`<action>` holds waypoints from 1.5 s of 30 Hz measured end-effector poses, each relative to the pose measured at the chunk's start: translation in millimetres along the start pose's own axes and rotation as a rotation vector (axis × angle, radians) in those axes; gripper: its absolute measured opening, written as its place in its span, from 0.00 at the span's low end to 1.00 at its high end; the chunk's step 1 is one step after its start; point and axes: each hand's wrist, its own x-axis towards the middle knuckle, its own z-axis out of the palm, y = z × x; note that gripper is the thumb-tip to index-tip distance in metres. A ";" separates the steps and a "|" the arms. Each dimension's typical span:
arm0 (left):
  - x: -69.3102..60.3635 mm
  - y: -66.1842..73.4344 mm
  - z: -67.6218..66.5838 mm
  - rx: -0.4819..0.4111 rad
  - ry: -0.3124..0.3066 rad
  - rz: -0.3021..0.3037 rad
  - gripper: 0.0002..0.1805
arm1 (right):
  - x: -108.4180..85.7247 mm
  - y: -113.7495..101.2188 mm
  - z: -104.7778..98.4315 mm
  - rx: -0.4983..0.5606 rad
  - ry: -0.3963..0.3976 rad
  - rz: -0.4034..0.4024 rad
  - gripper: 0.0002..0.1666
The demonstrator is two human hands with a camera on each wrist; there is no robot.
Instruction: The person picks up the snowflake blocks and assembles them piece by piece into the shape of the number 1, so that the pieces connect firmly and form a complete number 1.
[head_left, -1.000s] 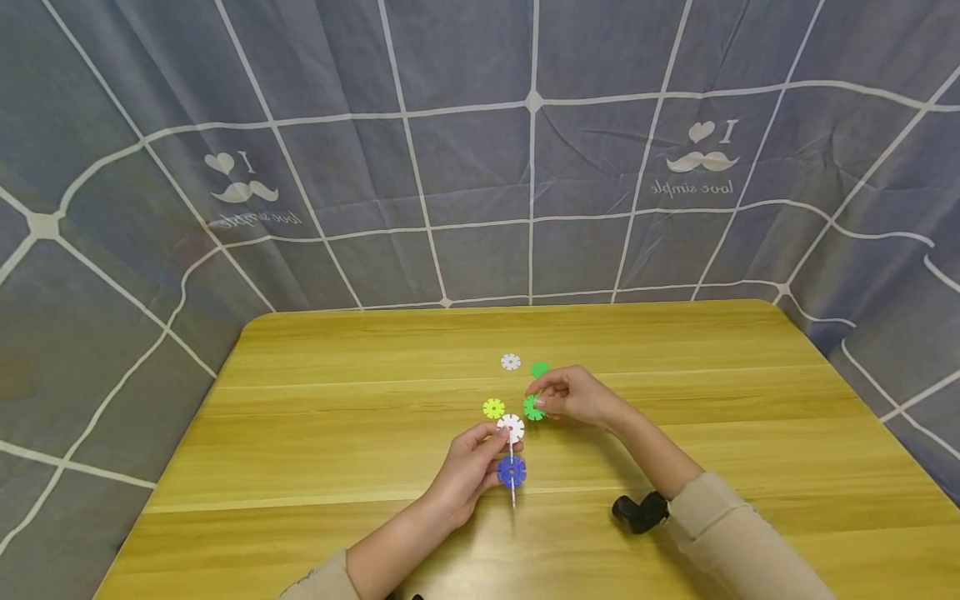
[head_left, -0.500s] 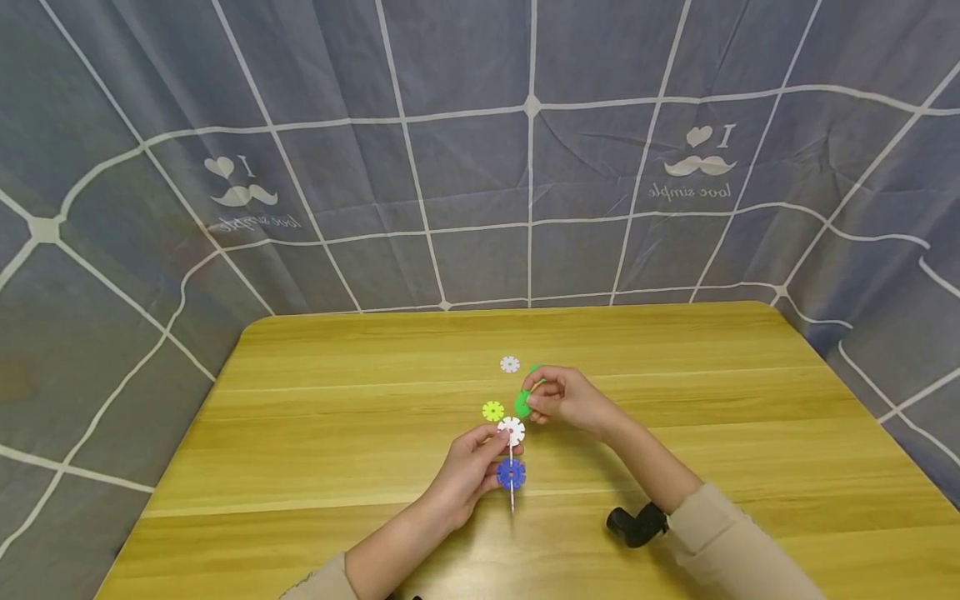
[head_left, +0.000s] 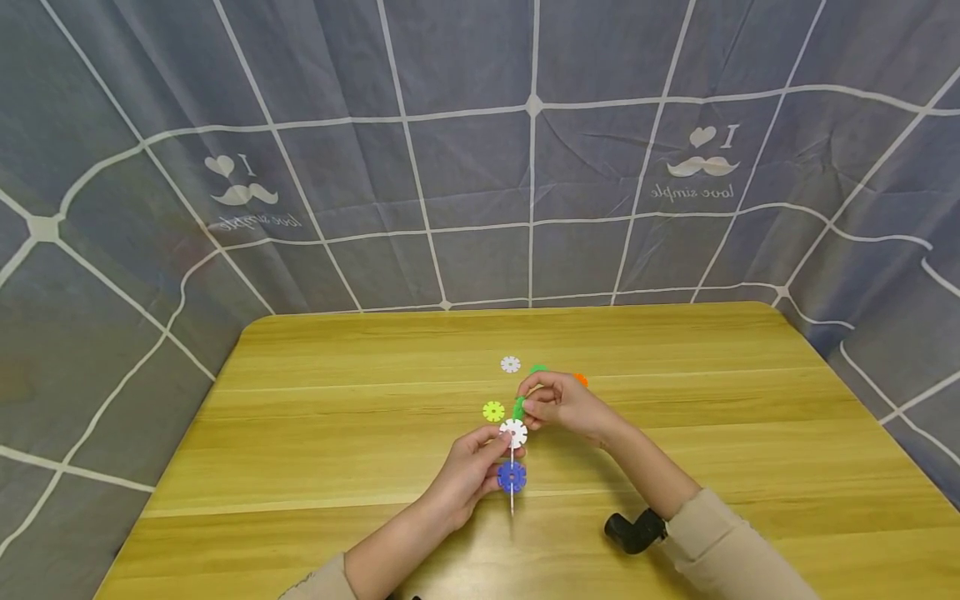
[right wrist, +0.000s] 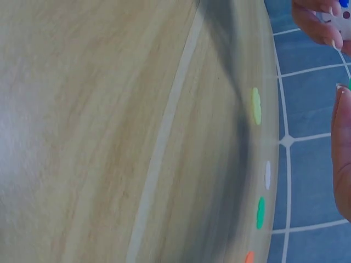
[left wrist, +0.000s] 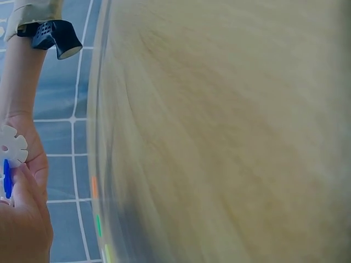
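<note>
My left hand point(head_left: 471, 471) holds a small joined piece of notched plastic discs. A white disc point(head_left: 513, 433) is at its top, a blue disc point(head_left: 512, 477) lower down, and between and below them shows a pale disc edge. In the left wrist view the white disc point(left wrist: 15, 145) and the blue disc point(left wrist: 7, 179) sit at the fingers. My right hand point(head_left: 562, 407) pinches a green disc point(head_left: 519, 407), turned nearly edge-on, just above the white one. Whether the two touch, I cannot tell.
On the wooden table point(head_left: 337, 417) beyond the hands lie a yellow disc point(head_left: 493, 411), a white loose disc point(head_left: 511, 364), a second green disc point(head_left: 538, 367) and an orange disc point(head_left: 581, 380), partly covered by the right hand. A grey curtain point(head_left: 480, 183) hangs behind the table.
The right hand has moved a little left towards the joined discs, and its green disc has turned from face-on to nearly edge-on. The orange disc has come into view. The left hand stays almost still.
</note>
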 end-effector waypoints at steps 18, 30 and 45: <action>-2.0 -0.8 0.6 -0.009 0.031 0.024 0.14 | -4.4 -1.1 14.3 -0.006 0.109 -0.013 0.25; -4.8 -1.7 1.9 0.007 0.119 0.079 0.12 | -3.1 -1.3 23.5 -0.015 0.161 -0.069 0.18; -6.4 -1.2 2.2 0.051 0.111 0.073 0.11 | -5.3 0.8 21.3 -0.040 0.134 -0.035 0.20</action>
